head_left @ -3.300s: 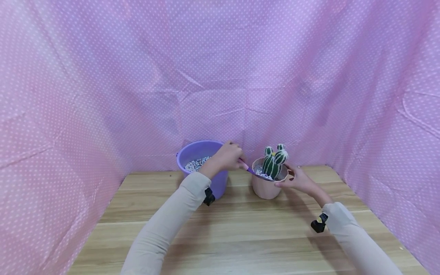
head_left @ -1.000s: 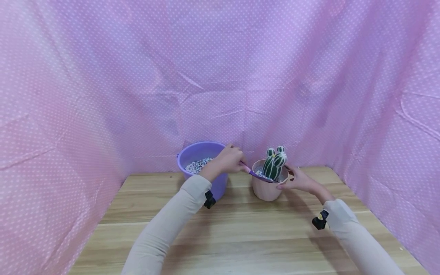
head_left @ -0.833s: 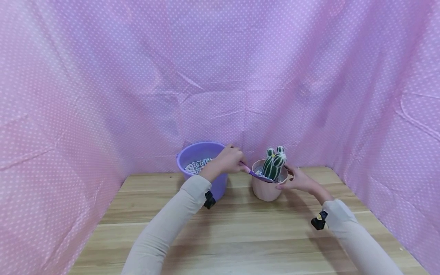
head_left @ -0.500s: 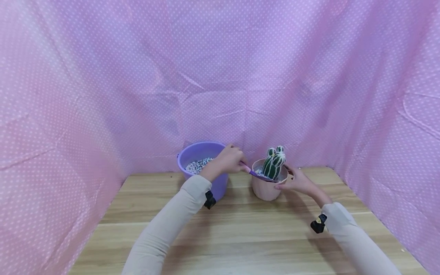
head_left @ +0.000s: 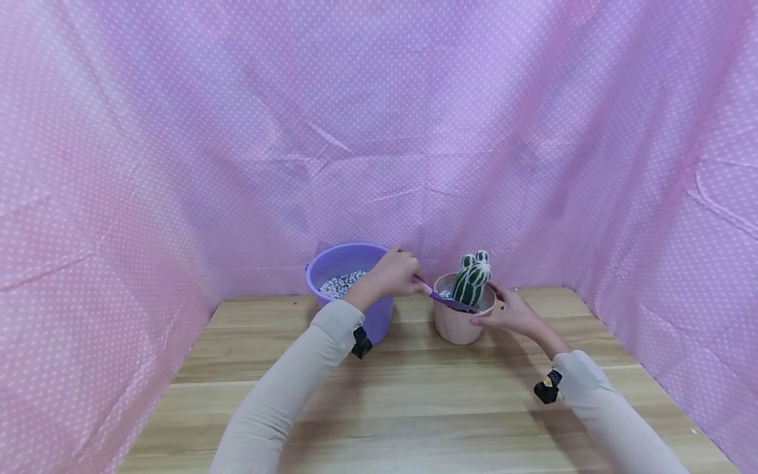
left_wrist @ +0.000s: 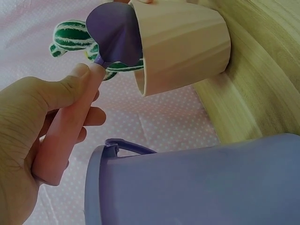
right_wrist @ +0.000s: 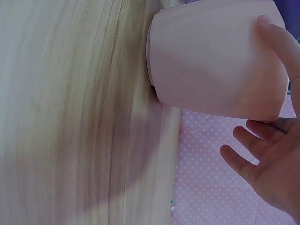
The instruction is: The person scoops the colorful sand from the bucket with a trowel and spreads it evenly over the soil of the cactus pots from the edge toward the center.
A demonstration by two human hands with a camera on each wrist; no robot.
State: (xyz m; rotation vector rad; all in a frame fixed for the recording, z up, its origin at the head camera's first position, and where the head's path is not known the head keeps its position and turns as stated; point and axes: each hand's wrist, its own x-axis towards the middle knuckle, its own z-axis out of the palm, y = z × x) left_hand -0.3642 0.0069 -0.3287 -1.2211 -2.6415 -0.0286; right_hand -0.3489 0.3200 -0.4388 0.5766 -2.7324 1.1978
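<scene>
Directions are read from the head view, with 12 o'clock pointing away from the person. The left hand (head_left: 399,273) is clamped on a trowel (left_wrist: 91,84), its fingers wrapped around the pink handle (left_wrist: 68,129). The purple blade (left_wrist: 115,35) extends from the left hand toward 4 o'clock and lies over the mouth of a pale pink pot (head_left: 457,331), at the 6 o'clock side; whether it touches the rim cannot be told. The right hand (head_left: 512,313) is clamped on the pot near 4 o'clock, the thumb (right_wrist: 279,35) pressing the outer wall just below the rim, while two other fingers (right_wrist: 239,161) spread clear of the wall. The two hands are apart from each other. The pot stands upright on the wooden tabletop (head_left: 379,415). A green, white-striped cactus (head_left: 470,286) stands in the pot, tilted toward 1 o'clock, and pale pebbles (head_left: 445,293) show at its 9 o'clock side. A purple bucket (head_left: 379,322) stands near the pot, at 9 o'clock from it, and holds more pebbles; the left forearm covers part of its rim at about 4 o'clock. A black camera (head_left: 361,343) is fixed at the left wrist and another (head_left: 547,387) at the right wrist. A pink dotted cloth (head_left: 379,118) hangs beyond the tabletop at 12 o'clock and along the 9 and 3 o'clock sides.
</scene>
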